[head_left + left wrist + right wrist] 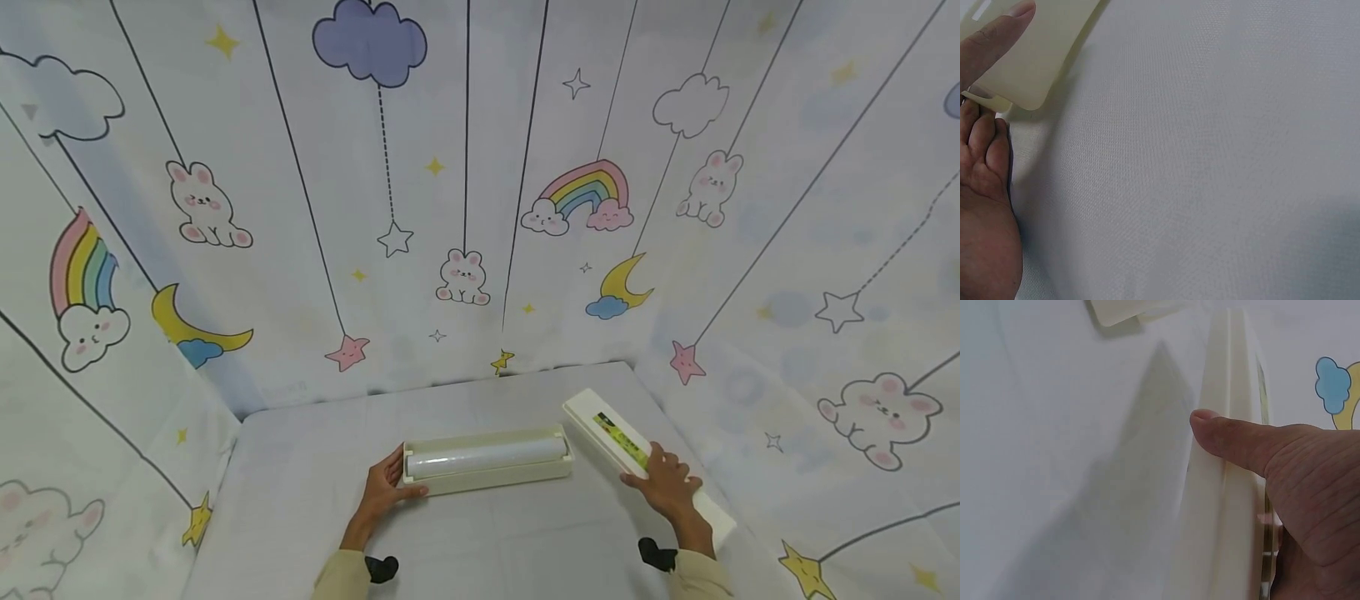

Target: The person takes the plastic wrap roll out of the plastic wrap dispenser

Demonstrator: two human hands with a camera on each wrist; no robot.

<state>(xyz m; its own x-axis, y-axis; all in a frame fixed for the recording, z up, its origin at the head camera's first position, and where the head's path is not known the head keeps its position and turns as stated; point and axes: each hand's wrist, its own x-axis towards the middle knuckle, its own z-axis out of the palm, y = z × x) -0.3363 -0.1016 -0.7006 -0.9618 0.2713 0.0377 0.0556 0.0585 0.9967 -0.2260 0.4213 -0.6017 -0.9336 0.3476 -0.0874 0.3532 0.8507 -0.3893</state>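
Observation:
A cream, open-topped cling film dispenser box [491, 481] lies across the table, with a shiny roll of cling film [487, 456] inside. At its left end my left hand [384, 490] grips it, thumb along the near side and fingers behind the end. In the left wrist view, the thumb lies across the box's pale end [1041, 69]. To the right, my right hand [666, 485] holds the long cream lid [588, 408], which carries a green and yellow label [621, 437]. The lid slants beside the box; in the right wrist view my thumb [1229, 434] presses its edge.
A white cloth covers the table [300, 450]. Behind and at both sides hang white curtains [300, 167] printed with bunnies, stars, clouds and rainbows. The box's corner [1113, 309] shows at the top of the right wrist view.

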